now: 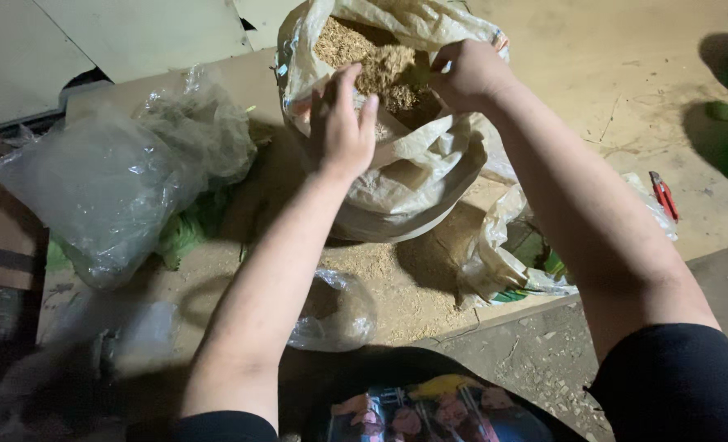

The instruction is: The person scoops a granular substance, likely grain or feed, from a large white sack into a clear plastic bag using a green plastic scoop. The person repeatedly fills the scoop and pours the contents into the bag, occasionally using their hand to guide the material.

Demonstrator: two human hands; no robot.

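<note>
A large white woven sack (pixel 405 184) stands open on the floor in front of me, filled with tan sawdust-like material (pixel 364 57). My left hand (pixel 343 123) hovers over the sack's near rim with fingers spread, touching the edge of the fill. My right hand (pixel 466 74) is closed at the sack's far right rim, apparently pinching a green object (pixel 417 75) among the material; what it grips is partly hidden.
Clear plastic bags (pixel 110 188) lie at the left, with green leaves (pixel 188 233) beneath them. A small clear bag (pixel 335 311) rests near my knees. Another plastic bag with green contents (pixel 515 258) sits right of the sack. Red-handled pliers (pixel 664 195) lie at the right.
</note>
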